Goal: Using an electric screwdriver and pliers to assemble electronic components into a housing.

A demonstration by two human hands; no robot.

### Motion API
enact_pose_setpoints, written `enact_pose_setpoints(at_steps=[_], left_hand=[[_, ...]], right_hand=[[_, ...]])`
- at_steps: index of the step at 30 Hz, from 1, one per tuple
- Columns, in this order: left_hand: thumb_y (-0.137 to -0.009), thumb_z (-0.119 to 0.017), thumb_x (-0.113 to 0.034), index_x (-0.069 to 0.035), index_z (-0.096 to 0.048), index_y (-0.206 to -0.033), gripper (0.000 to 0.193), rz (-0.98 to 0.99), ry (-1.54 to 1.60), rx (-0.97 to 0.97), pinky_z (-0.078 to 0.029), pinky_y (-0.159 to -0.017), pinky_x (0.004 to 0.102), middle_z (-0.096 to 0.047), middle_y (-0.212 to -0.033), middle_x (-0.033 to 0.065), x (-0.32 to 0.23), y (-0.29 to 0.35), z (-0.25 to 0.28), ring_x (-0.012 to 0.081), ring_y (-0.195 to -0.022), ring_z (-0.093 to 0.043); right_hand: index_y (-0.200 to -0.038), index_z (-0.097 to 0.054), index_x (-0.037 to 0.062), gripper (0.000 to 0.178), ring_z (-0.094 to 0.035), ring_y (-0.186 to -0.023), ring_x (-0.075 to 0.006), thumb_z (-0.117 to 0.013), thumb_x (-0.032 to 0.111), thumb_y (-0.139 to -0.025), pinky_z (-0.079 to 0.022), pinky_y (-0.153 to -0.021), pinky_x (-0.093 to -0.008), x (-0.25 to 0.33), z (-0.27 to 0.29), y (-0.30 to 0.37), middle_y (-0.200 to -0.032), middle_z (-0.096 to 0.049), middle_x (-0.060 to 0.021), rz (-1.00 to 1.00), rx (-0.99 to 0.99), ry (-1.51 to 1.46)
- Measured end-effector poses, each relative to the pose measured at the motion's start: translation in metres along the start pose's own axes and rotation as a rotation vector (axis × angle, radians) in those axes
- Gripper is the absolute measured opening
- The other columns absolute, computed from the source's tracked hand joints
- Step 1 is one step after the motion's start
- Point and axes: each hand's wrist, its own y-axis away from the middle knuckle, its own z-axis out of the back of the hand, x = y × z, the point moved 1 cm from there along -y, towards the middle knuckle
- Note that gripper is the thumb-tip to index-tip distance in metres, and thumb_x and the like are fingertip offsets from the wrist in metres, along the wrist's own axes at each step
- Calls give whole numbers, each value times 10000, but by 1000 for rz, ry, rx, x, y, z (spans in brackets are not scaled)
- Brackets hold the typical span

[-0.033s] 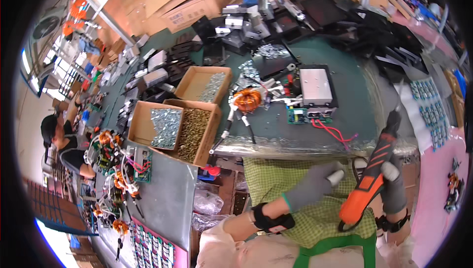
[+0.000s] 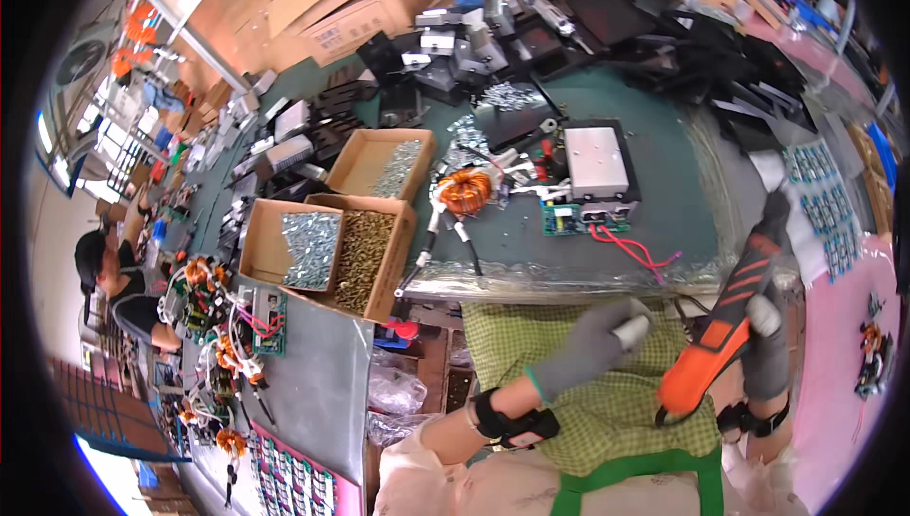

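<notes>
Head view: your right hand (image 2: 768, 357), gray-gloved, wraps the orange-and-black power screwdriver (image 2: 713, 357), which slants above your lap, far end toward the bench's right side. Your left hand (image 2: 590, 349), blurred, fingers loosely curled, is over green checked cloth (image 2: 502, 350); can't tell if it holds anything. Ahead on the bench: silver-topped electronic unit (image 2: 596, 162), copper toroidal coil (image 2: 464, 193) left of it.
</notes>
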Motion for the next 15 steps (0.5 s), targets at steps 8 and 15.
enact_pose_setpoints(at_steps=[8,15], left_hand=[[-920,-563,-277,-80,-530,-975,207,-216,524,-160,-273,-422,175,-472,-688,-38,-35,26,46,42,-460,-341],[-897,-575,-106,-16,-515,-1126,253,-309,902,-184,-344,-451,157,-507,-830,24,-38,15,63,53,-612,-397]], right_hand=[[-1202,-441,-1,496,-471,-718,-151,-529,374,-890,-448,-612,-257,79,2,-39,-941,-548,-93,440,422,-457],[-1146,-459,19,502,-599,-712,-166,-602,346,-793,-497,-662,-307,5,-40,14,-881,-594,-94,-379,448,-54]])
